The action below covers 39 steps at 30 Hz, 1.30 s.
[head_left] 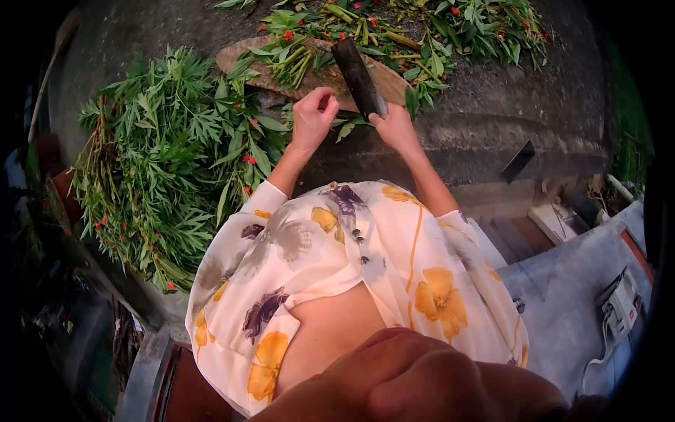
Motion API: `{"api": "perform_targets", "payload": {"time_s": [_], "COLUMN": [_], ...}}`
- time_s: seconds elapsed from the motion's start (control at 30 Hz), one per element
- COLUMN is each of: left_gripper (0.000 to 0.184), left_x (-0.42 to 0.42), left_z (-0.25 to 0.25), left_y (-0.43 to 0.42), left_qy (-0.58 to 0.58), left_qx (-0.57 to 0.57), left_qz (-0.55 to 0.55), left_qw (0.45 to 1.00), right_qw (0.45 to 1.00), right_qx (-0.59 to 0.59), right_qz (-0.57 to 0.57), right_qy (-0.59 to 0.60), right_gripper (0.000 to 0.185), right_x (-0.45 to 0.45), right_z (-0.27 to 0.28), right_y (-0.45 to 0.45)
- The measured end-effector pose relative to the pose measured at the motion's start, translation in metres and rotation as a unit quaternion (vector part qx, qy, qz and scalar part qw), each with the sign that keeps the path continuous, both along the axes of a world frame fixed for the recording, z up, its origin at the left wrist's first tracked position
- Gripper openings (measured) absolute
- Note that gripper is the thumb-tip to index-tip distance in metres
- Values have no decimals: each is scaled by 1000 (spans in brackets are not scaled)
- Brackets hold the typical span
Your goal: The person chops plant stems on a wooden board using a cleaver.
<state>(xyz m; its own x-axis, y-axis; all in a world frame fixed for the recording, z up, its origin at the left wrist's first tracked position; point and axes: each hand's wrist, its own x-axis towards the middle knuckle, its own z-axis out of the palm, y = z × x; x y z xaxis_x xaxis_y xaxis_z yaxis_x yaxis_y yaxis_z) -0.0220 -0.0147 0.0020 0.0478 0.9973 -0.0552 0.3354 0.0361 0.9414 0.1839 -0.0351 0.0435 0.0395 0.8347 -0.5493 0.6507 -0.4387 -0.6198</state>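
My right hand (395,126) is closed round the lower end of a wide dark blade (358,76), which points up and to the left over a wooden board (387,79). Left of the blade, my left hand (316,116) is raised at the board's near edge with its fingers curled together; whether anything small is between them I cannot make out. Cut green stems (292,69) with leaves lie on the board just beyond my left hand.
A big heap of leafy stalks (165,155) with red flowers lies at the left. More cut leaves (485,32) are spread beyond the board. A dark flat piece (519,162) rests at the right ledge. A white device with a cable (621,309) is at the lower right.
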Motion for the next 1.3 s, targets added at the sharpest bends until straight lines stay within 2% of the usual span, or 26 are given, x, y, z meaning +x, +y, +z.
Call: {"api": "perform_targets", "payload": {"time_s": [0.07,0.13,0.3,0.6,0.73,0.97,1.3], "left_gripper": [19,21,23,24,20,14,15], "left_x": [-2,2,10,9,14,25,39], "left_z": [10,6,-2,-1,0,-6,-4], "left_y": [5,12,16,42,43,29,17], "left_qy": [47,86,72,60,44,13,6], "left_qx": [38,119,120,77,109,105,112], "left_qz": [-17,-61,-63,-60,-55,-24,12], "left_qw": [998,987,988,993,992,994,994], "right_qw": [993,994,996,993,992,985,983], "right_qx": [-31,-1,40,59,48,135,168], "right_qz": [-104,-106,-79,-103,-110,-98,-70], "right_qy": [41,23,34,29,24,42,4], "right_gripper": [30,28,29,27,26,22,20], "right_x": [2,4,0,7,10,-10,-18], "right_z": [-1,-2,18,22,28,55,44], "right_y": [-6,-9,-14,-16,-17,-12,-11]}}
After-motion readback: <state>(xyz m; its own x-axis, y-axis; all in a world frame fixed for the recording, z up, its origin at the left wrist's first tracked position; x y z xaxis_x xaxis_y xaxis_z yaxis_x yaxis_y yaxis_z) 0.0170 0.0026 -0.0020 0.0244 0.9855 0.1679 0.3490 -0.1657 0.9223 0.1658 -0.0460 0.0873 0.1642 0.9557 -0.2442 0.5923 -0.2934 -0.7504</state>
